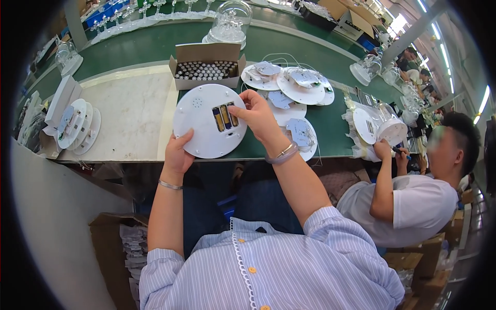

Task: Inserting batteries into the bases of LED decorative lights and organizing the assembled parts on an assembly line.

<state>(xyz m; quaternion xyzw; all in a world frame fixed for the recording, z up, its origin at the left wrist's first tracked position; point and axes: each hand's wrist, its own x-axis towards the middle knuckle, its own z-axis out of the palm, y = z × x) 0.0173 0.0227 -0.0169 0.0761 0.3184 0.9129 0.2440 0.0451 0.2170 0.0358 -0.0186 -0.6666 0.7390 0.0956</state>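
My left hand [181,154] grips a round white plastic base [196,126] by its lower left edge, thumb on the face turned up. The base has a speaker-hole pattern and an open battery compartment, where several batteries [219,120] lie side by side. At the compartment's upper right, my right hand [257,114] is closed, its thumb tip on a battery [233,118]; its other fingers are curled and partly hidden. Just behind the base stands an open cardboard box [206,82] full of upright batteries.
White discs with circuit parts and wires [299,85] are piled at right. More discs [77,126] lean at far left near a white box. A clear dome [230,23] stands behind the battery box. At right, a co-worker [413,191] handles a dome with a white base [390,132].
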